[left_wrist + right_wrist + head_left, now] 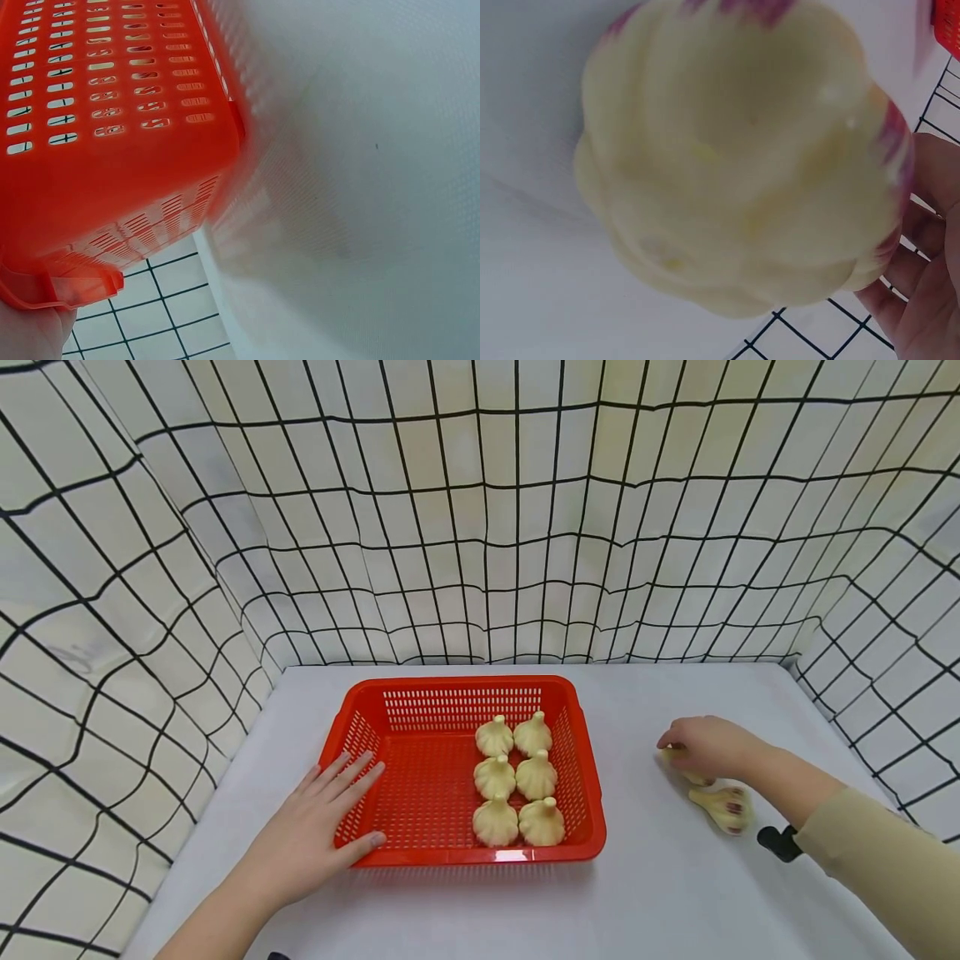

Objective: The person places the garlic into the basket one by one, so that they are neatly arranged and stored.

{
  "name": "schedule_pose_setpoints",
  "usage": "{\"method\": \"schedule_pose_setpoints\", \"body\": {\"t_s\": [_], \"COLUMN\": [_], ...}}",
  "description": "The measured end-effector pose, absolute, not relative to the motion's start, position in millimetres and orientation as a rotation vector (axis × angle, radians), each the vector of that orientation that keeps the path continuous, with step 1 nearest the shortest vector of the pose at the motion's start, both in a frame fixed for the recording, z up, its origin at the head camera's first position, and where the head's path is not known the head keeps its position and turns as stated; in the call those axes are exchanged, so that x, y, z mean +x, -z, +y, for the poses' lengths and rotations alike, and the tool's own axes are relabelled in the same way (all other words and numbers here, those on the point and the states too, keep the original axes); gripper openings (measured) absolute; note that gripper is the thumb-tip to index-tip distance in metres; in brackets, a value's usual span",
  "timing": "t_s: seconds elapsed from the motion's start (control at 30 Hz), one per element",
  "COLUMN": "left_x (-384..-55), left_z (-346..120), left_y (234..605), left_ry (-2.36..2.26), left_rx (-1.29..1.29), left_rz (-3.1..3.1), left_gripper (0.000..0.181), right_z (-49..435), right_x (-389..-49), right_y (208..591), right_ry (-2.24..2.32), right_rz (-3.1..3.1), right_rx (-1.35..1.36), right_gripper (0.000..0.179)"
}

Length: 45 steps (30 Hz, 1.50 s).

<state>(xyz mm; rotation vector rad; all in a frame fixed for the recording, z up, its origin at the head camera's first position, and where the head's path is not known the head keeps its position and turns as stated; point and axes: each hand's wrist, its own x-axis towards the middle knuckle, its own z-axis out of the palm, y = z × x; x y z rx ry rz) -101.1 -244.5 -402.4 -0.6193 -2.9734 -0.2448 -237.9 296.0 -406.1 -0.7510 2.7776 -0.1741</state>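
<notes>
My left hand (315, 827) lies with straight, spread fingers over the left rim of a red plastic basket (465, 857). The left wrist view shows the basket's slotted side (120, 165) up close. At the right of the table, my right hand (708, 747) pinches a garlic bulb (693, 777), mostly hidden under the fingers. Just nearer lies a second garlic bulb (726, 810), with purple streaks and its stem pointing left. A pale, purple-marked bulb (735, 165) fills much of the right wrist view, the curled fingers (907, 270) behind it.
Several pale garlic bulbs (496, 777) stand stems up in two columns in the basket's right half. The white table (630, 893) is walled at the back and sides by black netting (517, 539) over white sheeting.
</notes>
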Motion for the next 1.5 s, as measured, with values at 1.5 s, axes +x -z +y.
{"method": "schedule_pose_setpoints", "body": {"t_s": [1.5], "left_x": [-102.6], "left_z": [-243.1], "left_y": [399.6], "left_ry": [0.257], "left_rx": [-0.631], "left_rz": [-2.991], "left_gripper": [0.085], "right_z": [255.5], "right_x": [-243.0], "right_y": [328.0], "right_ry": [0.512], "right_rz": [2.919], "right_rx": [-0.709], "right_gripper": [0.019]}}
